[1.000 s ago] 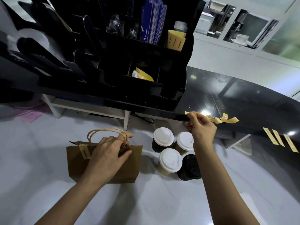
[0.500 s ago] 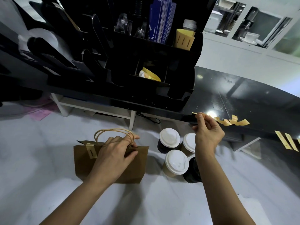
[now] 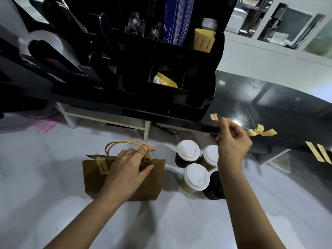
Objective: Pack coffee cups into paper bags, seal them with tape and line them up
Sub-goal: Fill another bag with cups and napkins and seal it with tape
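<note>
the right hand (image 3: 232, 146) has just lifted off the front edge of the black counter (image 3: 280, 108) with a tape strip (image 3: 218, 119) pinched between thumb and fingertips — half a second ago that strip was still stuck to the edge, the fingers only reaching it. more strips (image 3: 262, 132) stay curled on the same edge, and a few hang further toward its right end (image 3: 318, 153).

the left hand (image 3: 129, 169) has not shifted: it grips the top of the paper bag (image 3: 152, 178) by the handles, holding the mouth closed. the bag stands on the white table below the counter's edge, one piece of tape (image 3: 102, 165) already across its top near the left corner.

so a second seal looks ready to go on, likely nearer the handles. four coffee cups (image 3: 195, 177) wait just beside the bag's right side, lids on, unpacked — most of the job is probably still ahead.
</note>
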Demonstrator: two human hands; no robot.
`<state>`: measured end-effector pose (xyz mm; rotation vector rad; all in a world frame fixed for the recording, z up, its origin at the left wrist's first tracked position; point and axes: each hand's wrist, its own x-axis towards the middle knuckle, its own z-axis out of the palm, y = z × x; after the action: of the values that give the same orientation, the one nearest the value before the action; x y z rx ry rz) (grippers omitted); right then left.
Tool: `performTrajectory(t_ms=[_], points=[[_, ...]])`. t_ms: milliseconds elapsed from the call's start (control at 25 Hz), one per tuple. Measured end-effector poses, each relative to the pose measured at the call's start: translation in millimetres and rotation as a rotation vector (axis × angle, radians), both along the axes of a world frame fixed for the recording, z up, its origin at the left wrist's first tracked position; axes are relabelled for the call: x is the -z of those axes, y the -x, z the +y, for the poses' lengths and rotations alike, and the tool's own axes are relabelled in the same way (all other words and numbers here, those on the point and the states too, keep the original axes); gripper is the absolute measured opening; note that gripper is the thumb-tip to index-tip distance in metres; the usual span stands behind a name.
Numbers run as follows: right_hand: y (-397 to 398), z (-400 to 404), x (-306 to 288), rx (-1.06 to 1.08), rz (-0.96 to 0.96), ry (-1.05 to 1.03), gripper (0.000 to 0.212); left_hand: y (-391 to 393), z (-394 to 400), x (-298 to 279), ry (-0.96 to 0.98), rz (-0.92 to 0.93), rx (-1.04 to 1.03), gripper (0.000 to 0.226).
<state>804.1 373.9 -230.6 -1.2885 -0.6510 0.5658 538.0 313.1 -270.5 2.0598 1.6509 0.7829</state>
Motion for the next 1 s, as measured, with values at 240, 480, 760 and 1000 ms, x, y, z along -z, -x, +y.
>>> performTrajectory(t_ms=[240,480,760,1000], points=[[54,-38,9,-0.306,-0.157,0.145,0.006,0,-3,-4,0.03,-0.048,-0.015,0.033],[89,-61,19,-0.459,-0.263,0.249,0.006,2,-5,-10,0.072,-0.03,0.021,0.021],[107,-68,22,-0.514,-0.33,0.296,0.007,4,-1,-16,0.104,-0.132,0.026,0.019],[114,-71,23,-0.495,-0.364,0.269,0.009,1,0,-15,0.122,-0.127,0.0,0.036]])
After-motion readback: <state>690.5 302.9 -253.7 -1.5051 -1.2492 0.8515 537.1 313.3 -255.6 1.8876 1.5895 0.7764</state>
